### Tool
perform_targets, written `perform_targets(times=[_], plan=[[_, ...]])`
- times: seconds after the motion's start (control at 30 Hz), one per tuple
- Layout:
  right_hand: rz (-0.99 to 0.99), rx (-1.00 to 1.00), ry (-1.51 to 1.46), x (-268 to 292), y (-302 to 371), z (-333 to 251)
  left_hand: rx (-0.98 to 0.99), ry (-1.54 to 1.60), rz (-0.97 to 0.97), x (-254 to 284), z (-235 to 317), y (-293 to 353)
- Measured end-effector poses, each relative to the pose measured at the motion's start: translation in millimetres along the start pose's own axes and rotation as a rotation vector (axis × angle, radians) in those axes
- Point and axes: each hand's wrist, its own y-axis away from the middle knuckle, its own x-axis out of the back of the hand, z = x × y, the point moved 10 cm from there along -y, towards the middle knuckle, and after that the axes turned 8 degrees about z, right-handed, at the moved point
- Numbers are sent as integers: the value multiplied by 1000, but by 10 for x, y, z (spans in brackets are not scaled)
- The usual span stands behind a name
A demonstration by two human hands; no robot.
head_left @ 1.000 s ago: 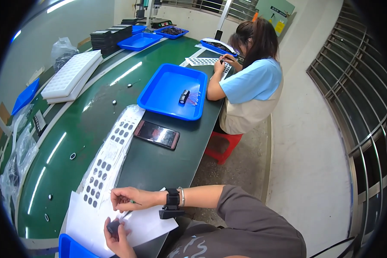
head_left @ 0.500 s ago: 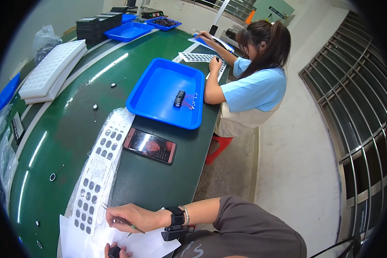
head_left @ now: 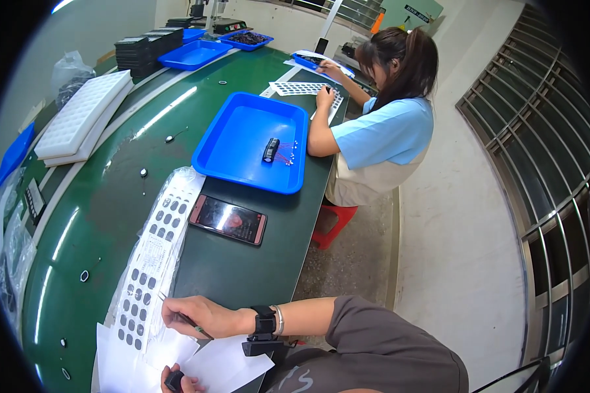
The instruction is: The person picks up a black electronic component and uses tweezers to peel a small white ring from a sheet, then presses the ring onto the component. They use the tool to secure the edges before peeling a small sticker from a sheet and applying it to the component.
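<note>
My right hand point(head_left: 202, 317), with a black band on its wrist, is closed around thin tweezers point(head_left: 201, 330). The tweezer tips point at the edge of a long white sheet of black oval stickers point(head_left: 152, 255). At the lower edge my left hand point(head_left: 189, 383), partly cut off by the frame, grips a small black rounded part point(head_left: 174, 380). Its exact kind does not show. Beneath both hands lies white paper point(head_left: 233, 367). Whether a sticker sits in the tweezers is too small to tell.
A phone point(head_left: 228, 219) lies beside the sheet, short of a blue tray point(head_left: 242, 173) holding a black wired part point(head_left: 271, 150). Small parts rest on the green belt point(head_left: 111, 216). White foam trays point(head_left: 85, 114) stand far left. A co-worker point(head_left: 390, 131) sits ahead, working on another sticker sheet.
Both my hands keep their grips and barely move. The small parts on the green belt have slid slightly nearer, and a ring-like one has appeared at its far end. The co-worker's far hand has drawn back.
</note>
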Motion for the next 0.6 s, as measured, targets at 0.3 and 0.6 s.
perform_targets(times=[0.3,0.6], plan=[[28,2,32,79,-23,4,-110,199,125,-59,350,150],[56,-13,58,92,-42,107,-144,377,195,18,299,143]])
